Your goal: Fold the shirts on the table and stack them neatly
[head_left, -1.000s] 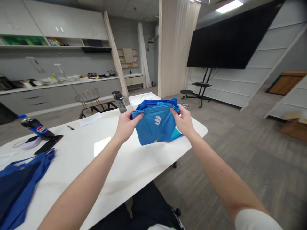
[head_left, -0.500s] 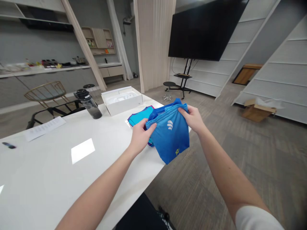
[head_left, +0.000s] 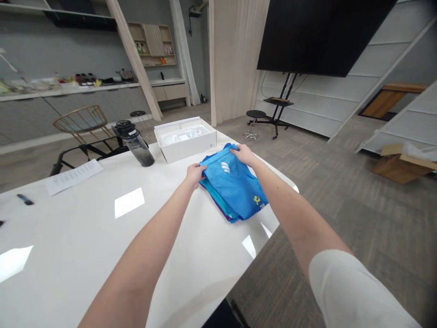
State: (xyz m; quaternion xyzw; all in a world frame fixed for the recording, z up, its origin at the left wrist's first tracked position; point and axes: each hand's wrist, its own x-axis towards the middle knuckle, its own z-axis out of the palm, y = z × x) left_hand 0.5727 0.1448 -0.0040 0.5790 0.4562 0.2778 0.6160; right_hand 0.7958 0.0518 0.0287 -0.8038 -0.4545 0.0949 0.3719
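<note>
A folded blue garment (head_left: 235, 184) with a white logo and a small yellow mark lies over a teal garment (head_left: 215, 197) with purple edging, near the table's right corner. My left hand (head_left: 195, 175) pinches the blue garment's far left corner. At its far right corner, my right hand (head_left: 243, 155) grips the same edge, with the fingers partly hidden by the cloth. Most of the teal garment is covered; only its left side shows.
On the white table (head_left: 164, 273) stand an open white box (head_left: 187, 145) and a dark water bottle (head_left: 136, 145). Farther left lie a printed sheet (head_left: 73, 176) and a pen-like object (head_left: 25, 199). The table's edge runs close on the right.
Both hands have lowered the blue garment from above the table's edge onto the teal one, laying it flat. The view has shifted, so the surroundings sit farther right.
</note>
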